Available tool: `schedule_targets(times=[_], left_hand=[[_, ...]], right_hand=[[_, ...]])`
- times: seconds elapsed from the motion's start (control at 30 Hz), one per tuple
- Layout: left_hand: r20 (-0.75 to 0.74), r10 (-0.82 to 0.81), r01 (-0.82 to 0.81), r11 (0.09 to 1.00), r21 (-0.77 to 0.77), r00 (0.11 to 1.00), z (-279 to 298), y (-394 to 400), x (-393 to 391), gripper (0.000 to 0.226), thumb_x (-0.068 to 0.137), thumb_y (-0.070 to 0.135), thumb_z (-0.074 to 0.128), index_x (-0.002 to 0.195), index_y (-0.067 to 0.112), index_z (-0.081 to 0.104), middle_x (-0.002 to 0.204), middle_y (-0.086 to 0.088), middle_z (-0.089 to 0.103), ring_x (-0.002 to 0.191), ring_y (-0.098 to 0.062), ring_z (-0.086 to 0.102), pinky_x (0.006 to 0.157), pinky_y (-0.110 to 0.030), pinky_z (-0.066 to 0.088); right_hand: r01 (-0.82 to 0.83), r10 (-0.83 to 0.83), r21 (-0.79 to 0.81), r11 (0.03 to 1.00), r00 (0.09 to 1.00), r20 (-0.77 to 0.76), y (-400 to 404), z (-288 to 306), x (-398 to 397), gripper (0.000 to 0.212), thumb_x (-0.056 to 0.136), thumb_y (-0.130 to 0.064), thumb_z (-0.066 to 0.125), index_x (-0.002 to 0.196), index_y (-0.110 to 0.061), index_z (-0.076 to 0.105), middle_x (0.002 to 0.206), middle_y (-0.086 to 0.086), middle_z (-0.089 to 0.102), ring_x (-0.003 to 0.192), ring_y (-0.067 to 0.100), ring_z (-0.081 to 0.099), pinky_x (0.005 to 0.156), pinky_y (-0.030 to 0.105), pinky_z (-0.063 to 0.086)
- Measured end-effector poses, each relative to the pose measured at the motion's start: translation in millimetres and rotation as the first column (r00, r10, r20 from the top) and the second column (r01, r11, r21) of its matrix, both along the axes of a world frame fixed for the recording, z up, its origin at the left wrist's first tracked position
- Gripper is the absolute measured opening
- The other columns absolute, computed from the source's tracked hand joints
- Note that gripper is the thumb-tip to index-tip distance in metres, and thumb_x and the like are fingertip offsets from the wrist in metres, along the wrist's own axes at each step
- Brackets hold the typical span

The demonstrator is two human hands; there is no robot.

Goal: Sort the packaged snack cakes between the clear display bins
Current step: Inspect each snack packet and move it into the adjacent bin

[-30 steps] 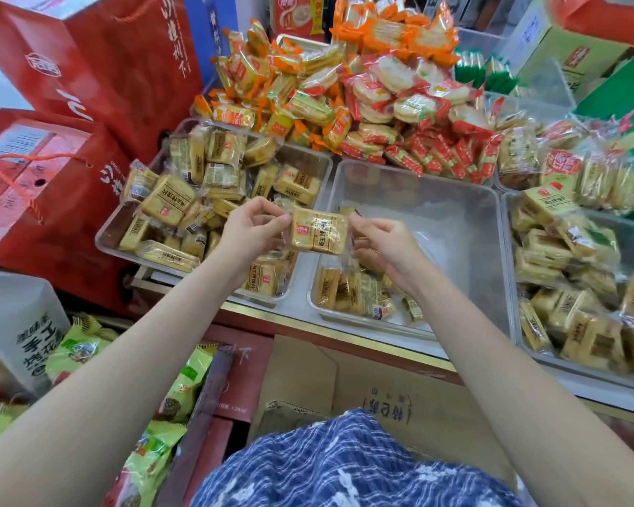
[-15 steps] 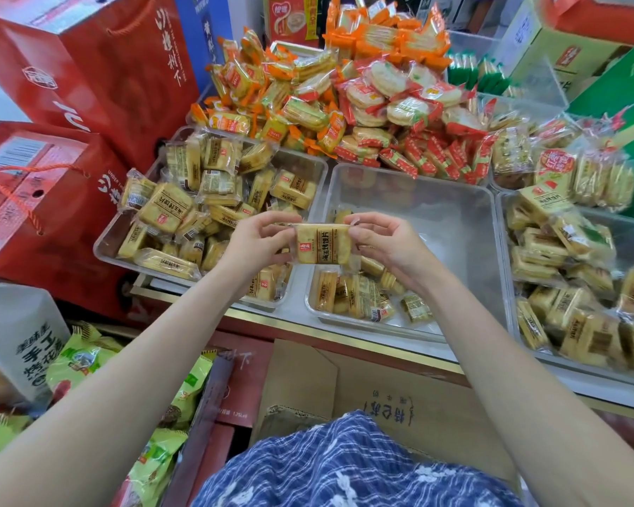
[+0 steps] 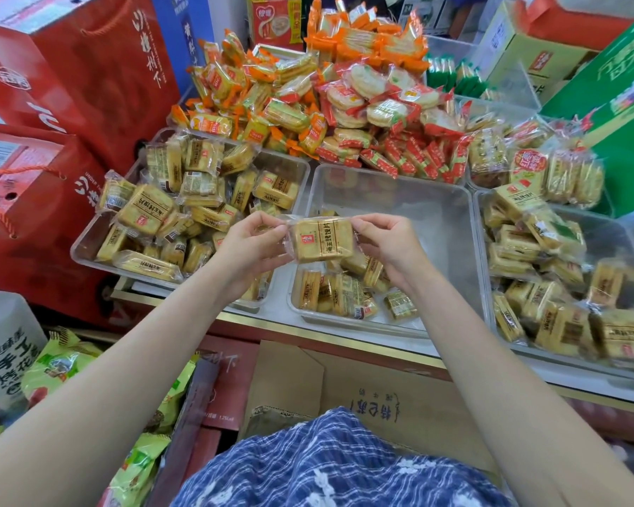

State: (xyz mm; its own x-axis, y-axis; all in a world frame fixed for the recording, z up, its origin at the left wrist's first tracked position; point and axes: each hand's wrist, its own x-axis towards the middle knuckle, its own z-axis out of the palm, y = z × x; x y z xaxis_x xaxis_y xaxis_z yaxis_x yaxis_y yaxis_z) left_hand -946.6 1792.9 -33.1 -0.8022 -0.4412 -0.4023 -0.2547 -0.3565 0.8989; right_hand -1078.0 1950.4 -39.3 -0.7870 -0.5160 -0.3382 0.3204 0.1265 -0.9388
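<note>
Pinching one snack cake (image 3: 321, 238) by its wrapper ends, our left hand (image 3: 248, 247) and right hand (image 3: 388, 247) hold it level over the near edge of the middle bin (image 3: 392, 192), fingers clamped on the film. Below it a few cakes stand in that bin; the left bin (image 3: 88, 247) and right bin (image 3: 487, 272) are fuller. We judge the slick wrapper could slip and drop the cake into the wrong bin.
</note>
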Motion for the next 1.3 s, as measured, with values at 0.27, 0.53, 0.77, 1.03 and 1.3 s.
schedule_targets(times=[0.27,0.53,0.77,1.03,1.3], left_hand=[[0.185,-0.042,0.059,0.995,-0.086,0.982,7,0,-7,0.014,0.09,0.008,0.06,0.103,0.003,0.057,0.101,-0.016,0.067,0.084,-0.02,0.071,0.07,-0.024,0.059],[0.229,0.023,0.057,0.94,-0.337,0.973,12,-1,-7,0.009,0.086,0.002,0.064,0.078,0.005,0.062,0.079,-0.01,0.07,0.065,-0.006,0.07,0.068,-0.02,0.057],[0.075,-0.055,0.077,0.941,-0.33,0.996,16,-3,-4,0.006,0.086,0.005,0.064,0.089,0.01,0.067,0.079,-0.001,0.072,0.072,-0.005,0.07,0.071,-0.017,0.055],[0.174,-0.007,0.035,0.986,-0.16,0.985,6,-7,-2,0.01,0.088,-0.001,0.06,0.088,0.007,0.066,0.091,-0.011,0.069,0.07,-0.008,0.068,0.062,-0.014,0.054],[0.584,0.033,0.41,0.68,-0.608,0.811,-33,-31,33,0.039,0.09,0.018,0.063,0.127,0.01,0.056,0.128,-0.01,0.057,0.108,-0.023,0.055,0.081,-0.029,0.043]], right_hand=[[0.077,-0.066,0.08,0.994,0.99,-0.124,-5,-2,-2,0.013,0.09,-0.003,0.061,0.079,-0.009,0.066,0.079,0.005,0.067,0.069,0.01,0.063,0.06,0.016,0.052],[-0.04,0.048,0.064,0.997,0.991,-0.128,-1,4,2,0.009,0.092,-0.006,0.058,0.09,-0.013,0.064,0.089,0.002,0.067,0.073,0.007,0.065,0.062,0.017,0.052],[-0.197,0.196,0.061,0.979,0.98,0.019,0,12,-6,0.01,0.086,0.001,0.063,0.091,-0.007,0.063,0.092,0.007,0.069,0.08,0.013,0.067,0.07,0.023,0.058],[-0.066,0.074,0.145,0.987,0.996,-0.054,11,-10,-10,0.015,0.081,0.002,0.069,0.082,-0.013,0.065,0.09,0.005,0.068,0.087,0.019,0.066,0.078,0.027,0.057],[0.048,0.268,0.7,0.712,0.903,-0.335,23,-48,-17,0.031,0.087,0.003,0.053,0.11,-0.012,0.068,0.125,0.009,0.06,0.111,0.025,0.054,0.083,0.028,0.042]])
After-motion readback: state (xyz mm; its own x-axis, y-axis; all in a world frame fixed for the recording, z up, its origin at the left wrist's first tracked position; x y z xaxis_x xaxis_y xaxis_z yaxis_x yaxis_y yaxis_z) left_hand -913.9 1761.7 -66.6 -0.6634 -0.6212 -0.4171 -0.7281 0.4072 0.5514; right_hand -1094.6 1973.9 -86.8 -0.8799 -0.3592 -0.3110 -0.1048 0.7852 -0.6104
